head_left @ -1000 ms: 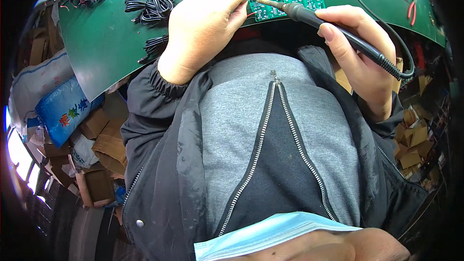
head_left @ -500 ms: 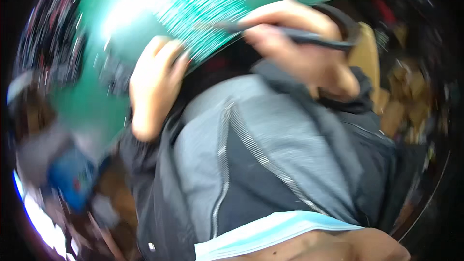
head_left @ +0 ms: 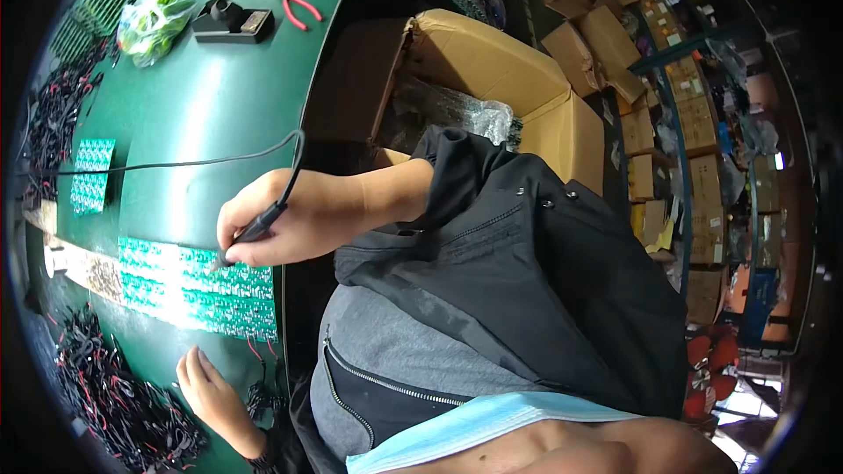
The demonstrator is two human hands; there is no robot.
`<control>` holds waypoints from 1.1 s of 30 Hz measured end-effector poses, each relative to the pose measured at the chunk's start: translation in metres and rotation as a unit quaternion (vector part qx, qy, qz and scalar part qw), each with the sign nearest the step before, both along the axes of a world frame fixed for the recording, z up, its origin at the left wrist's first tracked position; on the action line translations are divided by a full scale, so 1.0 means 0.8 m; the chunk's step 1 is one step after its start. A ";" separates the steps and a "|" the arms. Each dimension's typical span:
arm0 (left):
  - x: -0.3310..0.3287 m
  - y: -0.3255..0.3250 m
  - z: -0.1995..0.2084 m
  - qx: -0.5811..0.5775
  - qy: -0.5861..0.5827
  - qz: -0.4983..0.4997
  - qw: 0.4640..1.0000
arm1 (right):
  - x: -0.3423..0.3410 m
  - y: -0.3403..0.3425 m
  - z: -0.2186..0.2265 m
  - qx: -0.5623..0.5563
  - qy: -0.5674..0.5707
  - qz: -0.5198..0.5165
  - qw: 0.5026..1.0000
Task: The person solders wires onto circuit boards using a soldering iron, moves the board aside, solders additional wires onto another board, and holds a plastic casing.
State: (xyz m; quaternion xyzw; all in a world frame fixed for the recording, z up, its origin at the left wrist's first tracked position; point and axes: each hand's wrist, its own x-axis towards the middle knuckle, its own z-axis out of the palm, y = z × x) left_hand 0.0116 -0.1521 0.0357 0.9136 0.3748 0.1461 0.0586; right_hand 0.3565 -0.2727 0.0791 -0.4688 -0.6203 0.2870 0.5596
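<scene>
My right hand (head_left: pixel 285 215) grips the black handle of a soldering iron (head_left: pixel 262 223), whose dark cable curves over my wrist. The iron's tip end is over the edge of a green panel of small circuit boards (head_left: pixel 198 290) that lies on the green table. Just below the panel my left hand (head_left: pixel 215 399) rests by the table surface, fingers stretched forward and nothing visible in them. Thin red and black wires (head_left: pixel 259 386) lie beside that hand, near the table edge.
Black cables (head_left: pixel 123 395) are heaped at lower left, more at far left. A smaller circuit panel (head_left: pixel 92 175), soldering iron stand (head_left: pixel 233 22), red-handled cutters (head_left: pixel 299 10) and bagged green items (head_left: pixel 156 25) lie on the table (head_left: pixel 255 114). An open cardboard box (head_left: pixel 492 57) stands beside it; shelves of boxes (head_left: pixel 694 132) are further right.
The view has swung round and sharpened from a blur. The soldering iron stays in my right hand, now over the circuit panel's edge. My left hand now lies just below the panel.
</scene>
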 end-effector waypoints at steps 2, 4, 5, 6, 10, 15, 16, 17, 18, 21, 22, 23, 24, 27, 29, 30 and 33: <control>0.000 -0.001 0.010 -0.021 0.021 0.015 0.999 | -0.001 0.002 0.004 -0.010 -0.007 0.008 1.000; -0.007 0.006 0.013 -0.063 0.048 0.041 0.996 | -0.009 0.009 0.007 -0.011 -0.002 0.022 1.000; -0.008 0.005 0.011 -0.062 0.048 0.037 0.996 | -0.011 0.010 0.006 -0.010 -0.002 0.018 1.000; -0.013 0.001 0.007 -0.152 -0.018 0.071 0.986 | -0.016 0.013 0.005 -0.002 0.008 0.025 1.000; -0.040 -0.024 -0.030 -0.299 -0.184 0.125 0.928 | -0.037 0.019 -0.004 0.024 0.026 0.054 0.998; 0.017 -0.050 -0.002 -0.301 -0.241 0.137 0.913 | -0.073 0.037 -0.047 0.055 -0.056 0.017 0.997; 0.015 -0.049 -0.003 -0.290 -0.228 0.135 0.920 | -0.082 0.040 -0.049 0.018 -0.051 0.039 0.998; 0.019 -0.053 -0.003 -0.260 -0.256 0.123 0.923 | -0.096 0.047 -0.048 -0.017 -0.064 0.073 0.995; 0.016 -0.054 -0.004 -0.251 -0.258 0.114 0.926 | -0.118 0.053 -0.057 -0.005 -0.010 0.082 0.997; 0.004 -0.062 -0.015 -0.196 -0.301 0.147 0.922 | -0.162 0.078 -0.068 0.017 -0.045 0.156 0.987; 0.011 -0.067 -0.015 -0.194 -0.316 0.167 0.913 | -0.165 0.080 -0.067 -0.001 -0.028 0.174 0.984; 0.008 -0.066 -0.017 -0.193 -0.328 0.176 0.908 | -0.175 0.083 -0.070 -0.018 -0.010 0.180 0.984; 0.005 -0.064 -0.022 -0.189 -0.335 0.168 0.908 | -0.179 0.090 -0.069 0.025 -0.039 0.178 0.983; -0.013 -0.062 -0.016 -0.211 -0.282 0.159 0.922 | -0.190 0.093 -0.068 -0.002 -0.037 0.161 0.986; -0.019 -0.061 -0.016 -0.208 -0.259 0.149 0.932 | -0.186 0.092 -0.069 -0.010 -0.055 0.173 0.983; -0.021 -0.059 -0.018 -0.162 -0.268 0.129 0.941 | -0.184 0.090 -0.068 -0.014 -0.069 0.182 0.981; -0.023 -0.052 -0.021 -0.095 -0.275 0.090 0.953 | -0.188 0.082 -0.057 0.022 -0.090 0.187 0.978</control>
